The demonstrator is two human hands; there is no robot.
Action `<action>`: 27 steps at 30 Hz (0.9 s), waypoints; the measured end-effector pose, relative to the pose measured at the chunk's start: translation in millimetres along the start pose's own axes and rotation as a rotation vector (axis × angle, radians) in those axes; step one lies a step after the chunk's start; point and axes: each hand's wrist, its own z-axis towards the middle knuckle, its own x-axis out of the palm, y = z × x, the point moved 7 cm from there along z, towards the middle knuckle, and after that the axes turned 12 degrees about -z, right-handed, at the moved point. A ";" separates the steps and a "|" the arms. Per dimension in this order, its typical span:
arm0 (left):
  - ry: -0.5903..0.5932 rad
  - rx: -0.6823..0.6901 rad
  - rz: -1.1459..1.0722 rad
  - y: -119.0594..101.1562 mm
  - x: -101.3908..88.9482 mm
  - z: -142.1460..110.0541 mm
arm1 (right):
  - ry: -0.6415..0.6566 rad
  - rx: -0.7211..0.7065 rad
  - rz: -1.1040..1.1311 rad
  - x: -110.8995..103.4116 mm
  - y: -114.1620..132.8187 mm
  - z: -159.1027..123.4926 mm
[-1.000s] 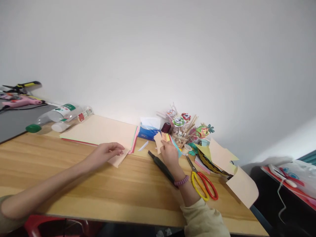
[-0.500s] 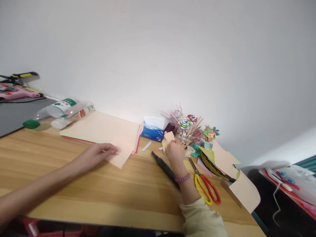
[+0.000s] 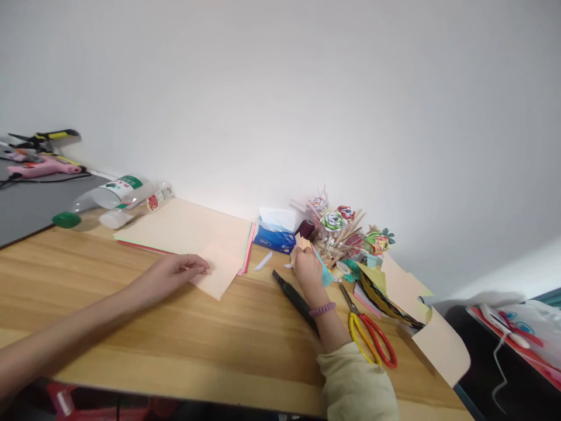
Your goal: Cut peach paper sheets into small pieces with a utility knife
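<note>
My left hand (image 3: 175, 271) rests on the wooden table (image 3: 175, 339), its fingers curled on a small peach paper piece (image 3: 217, 275) that lies at the front corner of a stack of coloured paper sheets (image 3: 188, 231). My right hand (image 3: 307, 270) is closed around a few small coloured paper pieces (image 3: 319, 264), peach and teal, close to a cluster of paper flowers on sticks (image 3: 339, 231). A purple bead bracelet circles that wrist. A black utility knife (image 3: 294, 299) lies just left of my right forearm.
Scissors with red and yellow handles (image 3: 370, 333) lie right of my forearm. A blue tissue pack (image 3: 274, 235) stands by the wall. Plastic bottles (image 3: 111, 199) lie at the left, with a pink glue gun (image 3: 41, 166) on a grey mat. Loose paper scraps (image 3: 403, 286) overhang the right edge.
My right hand has moved a little away from me toward the paper flowers, still holding its paper pieces. My left hand has stayed on the peach piece.
</note>
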 end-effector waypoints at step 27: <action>-0.081 -0.219 0.135 19.5 17.4 20.7 | 0.455 -0.154 1.521 -3.1 112.7 -88.9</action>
